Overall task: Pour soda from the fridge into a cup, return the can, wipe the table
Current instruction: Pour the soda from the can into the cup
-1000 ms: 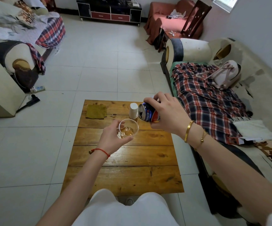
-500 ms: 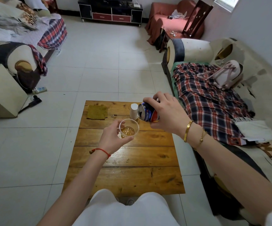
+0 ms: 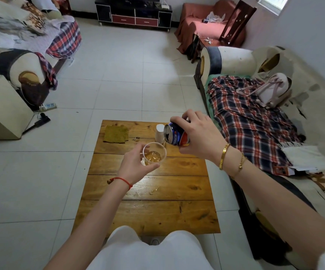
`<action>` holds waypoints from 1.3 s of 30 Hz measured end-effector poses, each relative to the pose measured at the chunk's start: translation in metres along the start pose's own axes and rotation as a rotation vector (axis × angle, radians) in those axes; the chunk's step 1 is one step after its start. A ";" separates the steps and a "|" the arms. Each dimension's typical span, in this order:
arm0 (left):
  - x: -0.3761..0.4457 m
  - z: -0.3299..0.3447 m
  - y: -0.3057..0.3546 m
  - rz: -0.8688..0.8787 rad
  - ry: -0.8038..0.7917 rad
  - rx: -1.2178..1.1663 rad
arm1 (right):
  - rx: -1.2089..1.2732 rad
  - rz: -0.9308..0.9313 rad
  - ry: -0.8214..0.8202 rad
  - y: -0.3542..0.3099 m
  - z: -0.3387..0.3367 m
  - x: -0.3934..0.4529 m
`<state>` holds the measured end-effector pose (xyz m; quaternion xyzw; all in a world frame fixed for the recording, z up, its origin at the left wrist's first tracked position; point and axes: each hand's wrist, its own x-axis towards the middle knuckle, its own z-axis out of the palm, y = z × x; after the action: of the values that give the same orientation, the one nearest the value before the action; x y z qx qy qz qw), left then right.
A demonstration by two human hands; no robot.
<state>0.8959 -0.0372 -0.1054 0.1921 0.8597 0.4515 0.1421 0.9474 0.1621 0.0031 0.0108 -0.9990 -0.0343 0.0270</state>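
- The soda can (image 3: 176,135), blue with an orange patch, lies tipped almost on its side in the air above the far half of the wooden table (image 3: 150,215), its top facing left and down toward the cup.
- The right hand (image 3: 198,137) wraps over the can from the right, fingers curled across its upper side and the thumb underneath, so the can juts out to the left of the palm.
- A thin amber stream runs from the can's opening onto the rim of the clear cup (image 3: 154,154), which sits just below and left of the can.
- The cup holds a shallow pool of amber liquid and is lifted off the table.
- The left hand (image 3: 136,166) grips the cup from the near left side, fingers and thumb curled round its wall.
- A white paper cup (image 3: 159,133) stands upside down on the table just behind the can.
- A green-brown cloth (image 3: 116,134) lies flat at the far left part of the table.
- A small wet spill (image 3: 154,190) glistens on the boards nearer the person.
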 end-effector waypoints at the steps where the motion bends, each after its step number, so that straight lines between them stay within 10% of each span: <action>1: 0.000 0.000 0.000 0.001 0.000 0.001 | -0.001 -0.001 0.001 0.001 0.000 0.000; 39: 0.009 0.016 0.007 0.019 0.001 -0.022 | -0.030 -0.027 0.025 0.014 -0.001 0.005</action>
<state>0.8956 -0.0180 -0.1091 0.1986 0.8528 0.4623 0.1395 0.9418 0.1763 0.0053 0.0241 -0.9977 -0.0494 0.0390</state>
